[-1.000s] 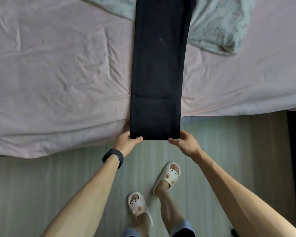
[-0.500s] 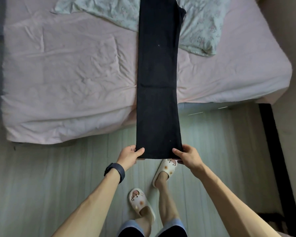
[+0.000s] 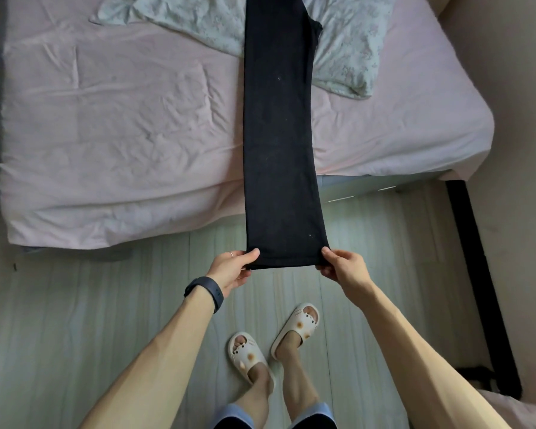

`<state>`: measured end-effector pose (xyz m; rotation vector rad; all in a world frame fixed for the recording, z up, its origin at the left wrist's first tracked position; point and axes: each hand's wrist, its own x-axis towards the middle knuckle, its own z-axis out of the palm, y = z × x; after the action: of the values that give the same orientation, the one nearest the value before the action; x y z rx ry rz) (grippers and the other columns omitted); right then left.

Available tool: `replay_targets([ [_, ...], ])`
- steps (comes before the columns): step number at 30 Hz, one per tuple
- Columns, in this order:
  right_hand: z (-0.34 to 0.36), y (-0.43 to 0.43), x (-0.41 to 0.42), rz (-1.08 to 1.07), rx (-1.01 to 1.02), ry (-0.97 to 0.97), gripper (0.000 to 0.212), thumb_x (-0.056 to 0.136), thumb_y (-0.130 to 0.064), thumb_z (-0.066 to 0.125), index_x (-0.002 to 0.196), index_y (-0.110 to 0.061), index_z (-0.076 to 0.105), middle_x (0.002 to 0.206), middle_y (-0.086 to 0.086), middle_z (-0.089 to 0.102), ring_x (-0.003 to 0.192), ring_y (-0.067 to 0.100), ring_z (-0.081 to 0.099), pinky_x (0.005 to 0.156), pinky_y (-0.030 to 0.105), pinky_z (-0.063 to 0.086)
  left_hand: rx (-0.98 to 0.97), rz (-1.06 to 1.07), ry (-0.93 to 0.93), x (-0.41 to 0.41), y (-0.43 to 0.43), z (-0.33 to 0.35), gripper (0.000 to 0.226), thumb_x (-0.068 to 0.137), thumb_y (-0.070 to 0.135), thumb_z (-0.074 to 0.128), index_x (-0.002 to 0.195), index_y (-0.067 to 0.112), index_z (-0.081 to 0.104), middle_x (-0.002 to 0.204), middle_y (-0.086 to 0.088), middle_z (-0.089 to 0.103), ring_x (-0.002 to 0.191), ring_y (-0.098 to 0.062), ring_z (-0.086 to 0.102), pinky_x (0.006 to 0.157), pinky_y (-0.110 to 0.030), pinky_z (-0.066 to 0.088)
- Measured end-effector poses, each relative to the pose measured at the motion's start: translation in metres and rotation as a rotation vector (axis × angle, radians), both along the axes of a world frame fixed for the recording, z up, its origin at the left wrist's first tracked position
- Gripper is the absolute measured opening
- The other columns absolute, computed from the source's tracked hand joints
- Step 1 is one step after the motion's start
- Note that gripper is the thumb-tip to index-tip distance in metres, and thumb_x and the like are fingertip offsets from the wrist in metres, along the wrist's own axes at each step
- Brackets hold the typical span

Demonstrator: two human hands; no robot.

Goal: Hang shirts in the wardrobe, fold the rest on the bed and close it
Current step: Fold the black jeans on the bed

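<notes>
The folding stage looks begun but unfinished: the long black garment (image 3: 279,134) lies lengthwise on the bed (image 3: 106,134), its near end out over the floor; left hand (image 3: 232,269) and right hand (image 3: 344,267) each have fingers clamped on a hem corner; no wardrobe shows; a second ago the hem was nearer the mattress edge.

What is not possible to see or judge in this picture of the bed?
Head view: the far end of the black garment is cut off by the top edge.
The flowered blanket lies partly hidden under that garment.
The left hand and right hand pinch its near corners; the cloth hides their fingertips beneath.
The wardrobe is out of frame.
</notes>
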<state>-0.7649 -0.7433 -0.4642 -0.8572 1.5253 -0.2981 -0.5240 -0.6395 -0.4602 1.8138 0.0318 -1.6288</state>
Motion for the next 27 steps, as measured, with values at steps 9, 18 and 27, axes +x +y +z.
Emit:
replay_targets([
  [9, 0.011, 0.012, -0.006, 0.164, -0.291, 0.153, 0.014, 0.097, -0.039, 0.063, 0.101, -0.029, 0.054, 0.074, -0.002, 0.076, 0.059, 0.01, 0.069, 0.058, 0.02, 0.055, -0.154, -0.201, -0.499, -0.016, 0.01, 0.014, 0.017, 0.091, 0.03, 0.068, 0.094, 0.035, 0.052, 0.087, 0.0, 0.071, 0.073, -0.017, 0.065, 0.072, -0.029, 0.051],
  [18, 0.038, 0.016, -0.006, 0.693, -0.698, 0.379, 0.044, 0.093, -0.022, 0.069, 0.135, -0.022, 0.054, 0.114, -0.004, 0.056, 0.084, 0.009, 0.059, 0.077, 0.023, 0.048, -0.275, -0.83, -1.044, -0.028, 0.012, 0.038, 0.035, 0.089, 0.024, 0.065, 0.121, 0.035, 0.057, 0.114, 0.009, 0.052, 0.109, -0.014, 0.05, 0.08, -0.032, 0.048],
  [27, 0.154, -0.034, 0.005, 0.879, -1.131, 0.666, 0.018, 0.094, -0.017, 0.066, 0.111, -0.012, 0.067, 0.086, 0.01, 0.056, 0.078, 0.032, 0.053, 0.049, 0.038, 0.042, -0.456, -0.966, -1.669, -0.014, -0.022, 0.149, 0.022, 0.074, 0.021, 0.088, 0.092, 0.027, 0.077, 0.066, 0.003, 0.062, 0.065, -0.025, 0.059, 0.053, -0.032, 0.044],
])
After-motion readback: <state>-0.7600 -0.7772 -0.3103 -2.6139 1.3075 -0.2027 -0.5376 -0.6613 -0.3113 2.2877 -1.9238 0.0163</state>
